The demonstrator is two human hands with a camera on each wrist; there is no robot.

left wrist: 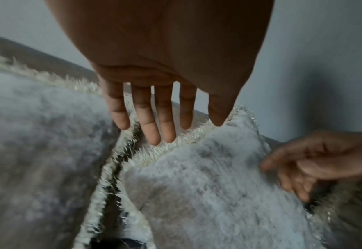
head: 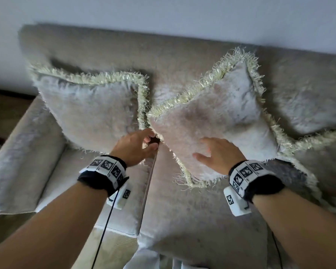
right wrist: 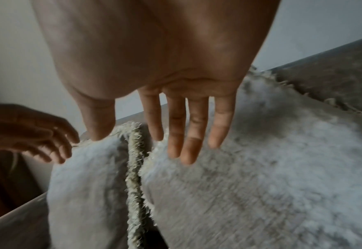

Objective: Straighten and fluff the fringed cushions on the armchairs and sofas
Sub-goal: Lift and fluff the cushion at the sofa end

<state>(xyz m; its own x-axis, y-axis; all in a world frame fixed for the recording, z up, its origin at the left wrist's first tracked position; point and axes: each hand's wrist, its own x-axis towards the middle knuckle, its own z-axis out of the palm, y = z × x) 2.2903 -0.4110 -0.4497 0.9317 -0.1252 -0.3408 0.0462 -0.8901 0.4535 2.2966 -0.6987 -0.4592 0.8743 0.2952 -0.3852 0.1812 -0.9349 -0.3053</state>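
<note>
Two pale furry cushions with cream fringe lean on a beige sofa (head: 124, 49). The left cushion (head: 89, 113) stands fairly square. The middle cushion (head: 211, 113) is tilted like a diamond. My left hand (head: 150, 142) reaches into the gap between them, at the middle cushion's lower left corner. In the left wrist view its fingers (left wrist: 152, 118) are straight and spread above the fringe. My right hand (head: 208, 150) lies flat on the middle cushion's lower face, and its fingers (right wrist: 186, 134) are straight with the tips on the fur (right wrist: 261, 168).
A third fringed cushion (head: 308, 105) lies at the right, partly under the middle one. The sofa's armrest (head: 17, 162) runs down the left. A seam (head: 149, 183) splits the seat cushions below my left hand. A plain wall (head: 163, 14) rises behind the backrest.
</note>
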